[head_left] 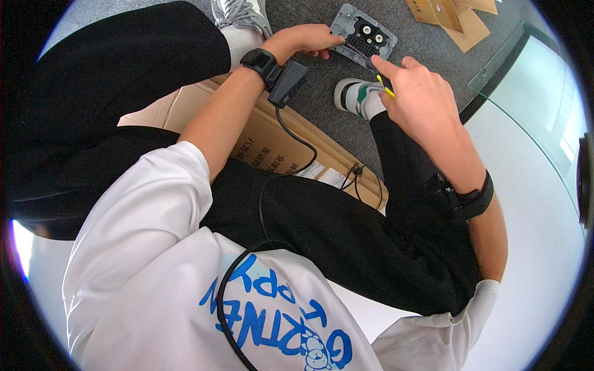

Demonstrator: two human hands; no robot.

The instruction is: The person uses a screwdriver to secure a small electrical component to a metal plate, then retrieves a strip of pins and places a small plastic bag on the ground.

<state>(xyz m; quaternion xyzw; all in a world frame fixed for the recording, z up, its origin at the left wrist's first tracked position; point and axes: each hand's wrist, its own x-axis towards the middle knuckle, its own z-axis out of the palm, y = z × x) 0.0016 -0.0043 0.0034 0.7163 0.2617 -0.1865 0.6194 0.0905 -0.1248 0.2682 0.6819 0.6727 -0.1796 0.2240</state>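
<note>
At the top of the head view, my left hand (309, 39) grips a grey rectangular housing (387, 32) by its left edge. The housing has a black grid-like middle and a couple of round silver parts set in it. My right hand (422, 93) is closed around a tool with a black and yellow handle (387, 85), likely a screwdriver. The tool points at the housing's lower edge; my fingers hide part of it, and I cannot tell whether its tip touches.
A long brown cardboard box (272, 145) lies beneath my legs. Behind it spreads grey carpet (309, 12), with an opened carton (455, 21) at the upper right. A glass panel (538, 93) stands on the right. A black cable (263, 204) runs from a small device (289, 83) at my left wrist.
</note>
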